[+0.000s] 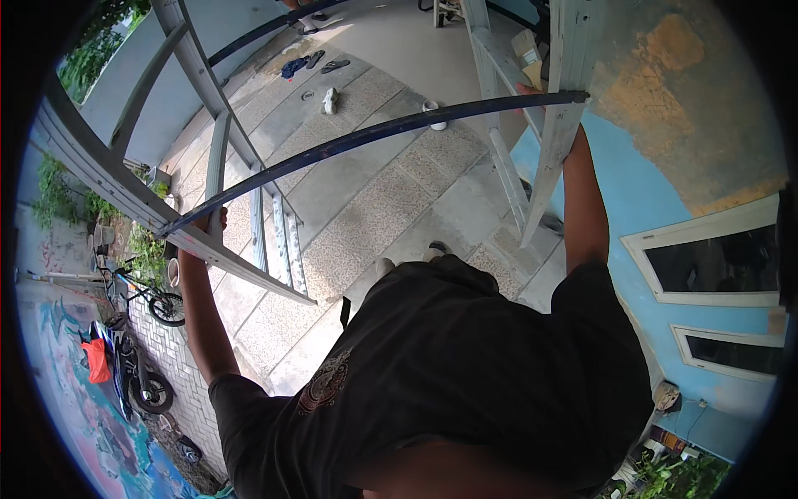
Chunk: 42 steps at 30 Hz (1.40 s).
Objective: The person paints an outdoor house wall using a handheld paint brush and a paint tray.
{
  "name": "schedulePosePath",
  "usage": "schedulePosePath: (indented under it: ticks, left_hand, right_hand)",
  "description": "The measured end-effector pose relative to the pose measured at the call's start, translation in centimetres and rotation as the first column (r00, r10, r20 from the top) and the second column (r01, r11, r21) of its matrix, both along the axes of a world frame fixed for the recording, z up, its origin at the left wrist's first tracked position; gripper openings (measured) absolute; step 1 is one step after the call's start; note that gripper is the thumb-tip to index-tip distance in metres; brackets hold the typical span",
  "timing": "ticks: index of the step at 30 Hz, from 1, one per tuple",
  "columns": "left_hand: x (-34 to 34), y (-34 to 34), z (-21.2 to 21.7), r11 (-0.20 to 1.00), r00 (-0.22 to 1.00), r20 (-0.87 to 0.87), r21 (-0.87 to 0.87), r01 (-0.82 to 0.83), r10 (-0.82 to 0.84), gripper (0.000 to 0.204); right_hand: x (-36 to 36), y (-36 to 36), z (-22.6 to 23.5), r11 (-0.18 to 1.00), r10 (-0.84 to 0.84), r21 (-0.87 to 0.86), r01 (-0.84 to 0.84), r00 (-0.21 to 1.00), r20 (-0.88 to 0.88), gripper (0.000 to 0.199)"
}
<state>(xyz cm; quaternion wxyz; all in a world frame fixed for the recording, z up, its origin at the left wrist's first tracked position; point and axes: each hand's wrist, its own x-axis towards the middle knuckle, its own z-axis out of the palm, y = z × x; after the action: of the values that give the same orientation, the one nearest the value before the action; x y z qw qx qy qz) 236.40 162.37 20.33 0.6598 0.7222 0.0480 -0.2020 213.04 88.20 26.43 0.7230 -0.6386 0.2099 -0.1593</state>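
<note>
Both of my arms are spread wide around a pale metal ladder frame. Its left side section [189, 62] and right side section [559, 133] have rails and rungs, and a long dark bar [378, 135] spans between them. My left hand [214, 220] is closed around the left section, close to the bar's left end. At the right section, my right hand [532, 96] reaches in behind the rail near the bar's right end. That rail covers part of the hand, though its fingers appear wrapped round the frame. A second dark bar [264, 32] crosses farther off.
Sandals [335, 66], a white shoe [330, 101] and a white cup-like container [433, 115] sit on the tiled floor [366, 195] ahead. Rightward stands a blue wall [657, 216] with windows. A motorbike [133, 366] and a bicycle [154, 298] are at left. Another person's feet [308, 23] show at the top.
</note>
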Motion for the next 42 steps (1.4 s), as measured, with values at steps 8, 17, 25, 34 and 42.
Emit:
schedulePosePath:
  ticks: [8,17,25,34,42]
  left_hand:
    - [-5.3,0.7,-1.6,0.993,0.992,0.031,0.018,-0.120,0.119,0.032]
    - [-8.6,-1.3,-1.4,0.945,0.945,0.002,0.027,-0.327,0.327,0.035]
    - [-8.2,-0.7,-4.3,0.874,0.895,0.019,0.206,-0.440,0.446,0.029]
    - [-5.8,0.8,-5.5,0.871,0.899,-0.020,0.259,-0.418,0.437,0.041]
    - [-5.4,-3.6,-5.2,0.888,0.914,-0.010,0.242,-0.392,0.406,0.044]
  right_hand:
    - [12.3,2.2,0.9,0.959,0.263,-0.117,-0.258,0.964,0.028,0.035]
    - [23.8,1.3,-2.9,0.853,0.522,-0.071,-0.517,0.850,0.077,0.040]
    - [31.7,-1.1,-10.8,0.787,0.569,0.232,-0.572,0.818,0.085,0.038]
    - [33.2,-0.8,-11.5,0.791,0.570,0.209,-0.575,0.817,0.093,0.033]
    - [32.5,-1.0,-11.5,0.789,0.608,0.084,-0.608,0.794,0.033,0.040]
